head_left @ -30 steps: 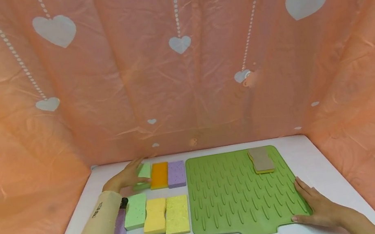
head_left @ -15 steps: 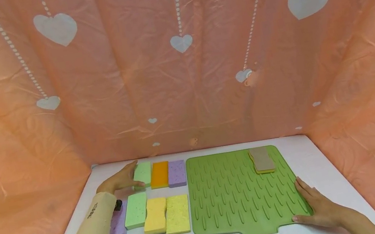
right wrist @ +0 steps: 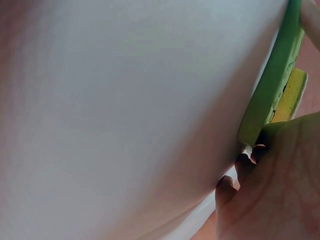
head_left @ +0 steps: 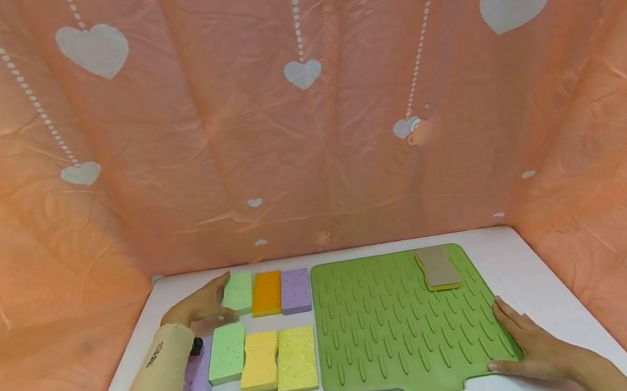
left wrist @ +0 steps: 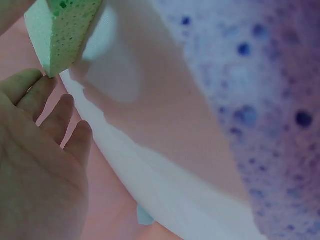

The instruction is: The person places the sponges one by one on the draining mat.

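Note:
My left hand (head_left: pixel 197 305) is at the left side of a light green sponge (head_left: pixel 239 294) in the back row, fingers spread toward its far corner and thumb near its front. In the left wrist view the fingertips (left wrist: pixel 46 80) meet or nearly meet the corner of that sponge (left wrist: pixel 62 37). An orange sponge (head_left: pixel 267 293) and a purple sponge (head_left: pixel 295 290) lie to its right. My right hand (head_left: pixel 534 345) rests at the front right corner of a green ridged mat (head_left: pixel 399 333), fingers along its right edge, thumb at its front edge.
A front row holds a second purple sponge (head_left: pixel 197 374), partly behind my left forearm, another light green sponge (head_left: pixel 227 354), a wavy yellow sponge (head_left: pixel 259 362) and a flat yellow one (head_left: pixel 295 359). A grey-topped sponge (head_left: pixel 437 267) lies on the mat. An orange curtain (head_left: pixel 313 154) stands behind.
My left hand has drawn back to the left; its thumb has slid off the light green sponge, which now shows more fully. The right hand has stayed in place.

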